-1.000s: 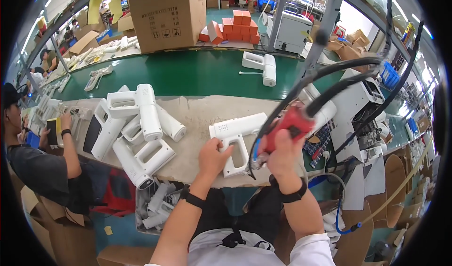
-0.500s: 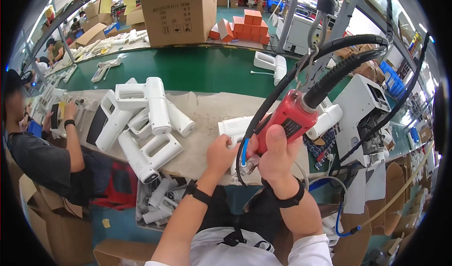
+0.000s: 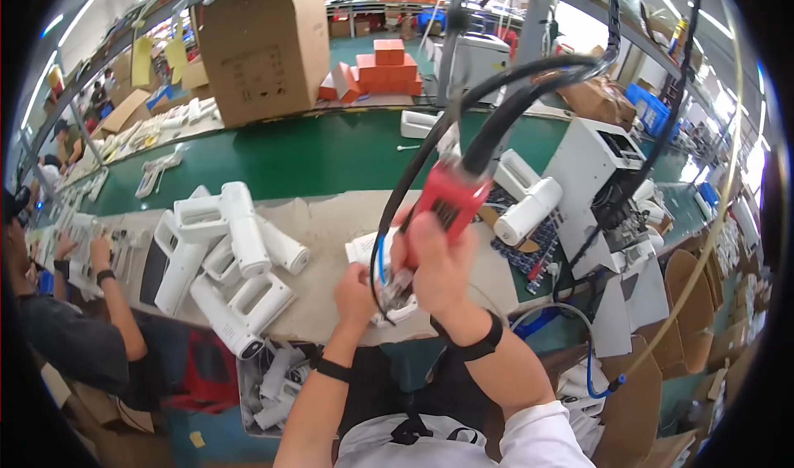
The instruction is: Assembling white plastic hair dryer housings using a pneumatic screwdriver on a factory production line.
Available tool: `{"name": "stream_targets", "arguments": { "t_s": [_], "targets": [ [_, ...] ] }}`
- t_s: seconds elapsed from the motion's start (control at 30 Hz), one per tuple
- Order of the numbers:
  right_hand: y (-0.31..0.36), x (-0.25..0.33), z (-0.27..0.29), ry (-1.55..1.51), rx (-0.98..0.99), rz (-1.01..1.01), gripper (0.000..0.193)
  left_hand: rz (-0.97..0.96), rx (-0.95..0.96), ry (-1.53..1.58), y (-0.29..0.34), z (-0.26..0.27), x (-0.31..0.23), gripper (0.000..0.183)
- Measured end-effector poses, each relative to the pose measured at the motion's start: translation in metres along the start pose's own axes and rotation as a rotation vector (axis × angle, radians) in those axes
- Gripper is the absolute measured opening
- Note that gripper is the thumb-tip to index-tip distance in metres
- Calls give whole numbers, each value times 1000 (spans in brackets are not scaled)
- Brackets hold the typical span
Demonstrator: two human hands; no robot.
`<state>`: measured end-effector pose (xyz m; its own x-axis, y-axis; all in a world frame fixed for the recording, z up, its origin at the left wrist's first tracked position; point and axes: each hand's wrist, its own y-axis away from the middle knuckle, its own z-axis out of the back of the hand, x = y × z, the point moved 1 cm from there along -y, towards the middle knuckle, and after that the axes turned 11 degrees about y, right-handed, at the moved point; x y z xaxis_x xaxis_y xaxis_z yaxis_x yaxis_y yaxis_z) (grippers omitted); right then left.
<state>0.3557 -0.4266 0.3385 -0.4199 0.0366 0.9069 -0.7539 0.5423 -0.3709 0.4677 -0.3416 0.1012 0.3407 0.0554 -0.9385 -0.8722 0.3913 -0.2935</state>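
My right hand [image 3: 444, 268] is wrapped around a red power screwdriver [image 3: 453, 196], which hangs tilted from a hook with a thick black hose at its top. Its lower end points down at a white handheld device housing [image 3: 364, 249] on the bench in front of me. At the housing's left side my left hand [image 3: 354, 297] is closed, fingers curled against it. The screwdriver and both hands hide much of the housing. A blue tube and a black cable run down beside the tool.
Several white handheld devices [image 3: 240, 236] lie piled on the left of the bench mat [image 3: 331, 211]. Another white device [image 3: 529, 207] rests to the right, near an opened white machine [image 3: 591, 195]. A person [image 3: 70, 327] works at the left. Below stands a bin of white parts [image 3: 277, 385].
The view has shifted, so the bench things sit farther left and lower in it. My right hand still grips the screwdriver, and my left hand stays by the housing.
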Motion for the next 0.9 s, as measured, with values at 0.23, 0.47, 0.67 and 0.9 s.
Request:
{"name": "stream_targets", "arguments": {
  "t_s": [0.23, 0.47, 0.67, 0.9],
  "targets": [
    [-14, 37, 46, 481, -254, 254, 54, 148, -195, -159, 37, 73, -35, 33],
    [141, -37, 95, 850, 22, -45, 65, -91, 260, 81, 103, 171, -107, 26],
    [198, -22, 154, -26, 207, -704, 55, -209, 505, 195, 103, 81, -143, 29],
    [349, 5, 289, -272, -324, -775, 67, -114, 873, 765, 114, -1, -158, 22]
  ]
}}
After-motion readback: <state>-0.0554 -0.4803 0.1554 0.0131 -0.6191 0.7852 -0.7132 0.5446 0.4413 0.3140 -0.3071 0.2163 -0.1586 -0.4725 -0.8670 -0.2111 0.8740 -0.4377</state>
